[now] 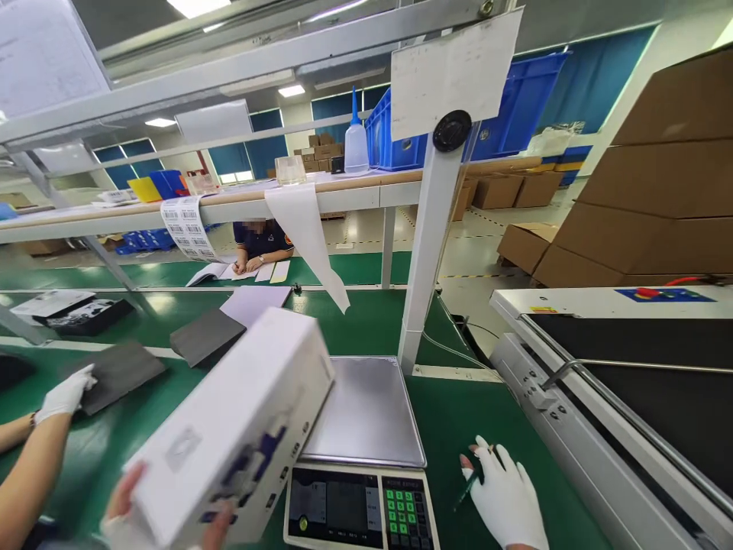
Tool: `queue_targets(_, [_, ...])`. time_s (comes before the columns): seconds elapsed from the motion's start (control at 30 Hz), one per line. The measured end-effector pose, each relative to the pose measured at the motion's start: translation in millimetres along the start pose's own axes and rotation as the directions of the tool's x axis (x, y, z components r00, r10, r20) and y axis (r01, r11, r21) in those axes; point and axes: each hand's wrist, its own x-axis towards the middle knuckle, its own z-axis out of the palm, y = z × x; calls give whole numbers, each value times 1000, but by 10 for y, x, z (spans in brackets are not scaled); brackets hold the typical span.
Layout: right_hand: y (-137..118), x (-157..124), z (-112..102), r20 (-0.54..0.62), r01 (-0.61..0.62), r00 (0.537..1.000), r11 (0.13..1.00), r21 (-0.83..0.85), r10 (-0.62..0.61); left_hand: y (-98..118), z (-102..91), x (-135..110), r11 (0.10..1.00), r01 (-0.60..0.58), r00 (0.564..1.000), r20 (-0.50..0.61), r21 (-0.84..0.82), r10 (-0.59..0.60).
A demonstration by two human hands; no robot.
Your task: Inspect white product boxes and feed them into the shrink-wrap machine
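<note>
My left hand (129, 508), in a white glove with bare fingertips, grips the lower end of a long white box (229, 405) with printed pictures on its side. The box is tilted and slightly blurred, its far end over the left edge of the scale's metal plate (366, 412). Whether it touches the plate I cannot tell. Below the plate is the scale's panel (337, 508) with green-lit keys. To the right of the scale, my right hand (507, 493), also gloved with bare fingertips, holds a thin dark green pen (465, 493) between thumb and fingers.
A co-worker's gloved hand (66, 393) rests on a dark grey sheet (120, 374) at left. Across the green belt, another person (260, 241) writes on papers. A white upright post (427, 252) rises behind the scale. At right stands a black-belted conveyor (647, 367), with cartons (658, 191) beyond.
</note>
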Motion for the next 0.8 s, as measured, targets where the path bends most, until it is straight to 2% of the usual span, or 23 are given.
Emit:
queue_targets(0.07, [-4, -6, 12, 0, -4, 1000, 1000, 7, 4, 361, 225, -116, 995, -25, 989, 142, -100, 39])
queue_targets(0.13, [-14, -17, 17, -5, -6, 1000, 1000, 14, 6, 635, 408, -236, 991, 32, 965, 263, -131, 3])
queue_targets(0.2, [-31, -33, 15, -17, -11, 1000, 1000, 16, 11, 783, 501, -320, 979, 99, 942, 334, -177, -35])
queue_targets(0.27, [-47, -48, 9, -27, -11, 1000, 1000, 19, 12, 773, 520, -332, 935, 222, 911, 402, -275, -98])
queue_targets(0.33, [-52, -57, 3, -30, -5, 1000, 999, 38, 6, 585, 522, -293, 846, 403, 858, 465, -349, -217])
queue_targets(0.4, [-37, -61, 1, -30, -4, 1000, 997, 77, 7, 223, 543, -267, 804, 522, 804, 478, -285, -354])
queue_targets(0.47, [-4, -68, 10, -30, -20, 999, 991, 133, 24, -255, 576, -313, 811, 573, 757, 454, -115, -470])
queue_targets(0.53, [37, -87, 30, -20, -46, 999, 978, 202, 51, -747, 592, -430, 782, 617, 678, 446, 87, -584])
queue_targets(0.57, [55, -105, 42, -11, -63, 998, 968, 242, 68, -965, 588, -502, 750, 646, 638, 442, 139, -631])
queue_targets(0.63, [75, -156, 63, 4, -102, 994, 940, 324, 106, -1295, 562, -639, 688, 715, 579, 445, 124, -683])
queue_targets(0.7, [68, -223, 71, 16, -129, 991, 910, 394, 134, -1476, 532, -740, 652, 757, 562, 463, 45, -685])
queue_targets(0.8, [12, -309, 41, 32, -158, 986, 868, 470, 162, -1548, 525, -816, 671, 740, 574, 483, 39, -661])
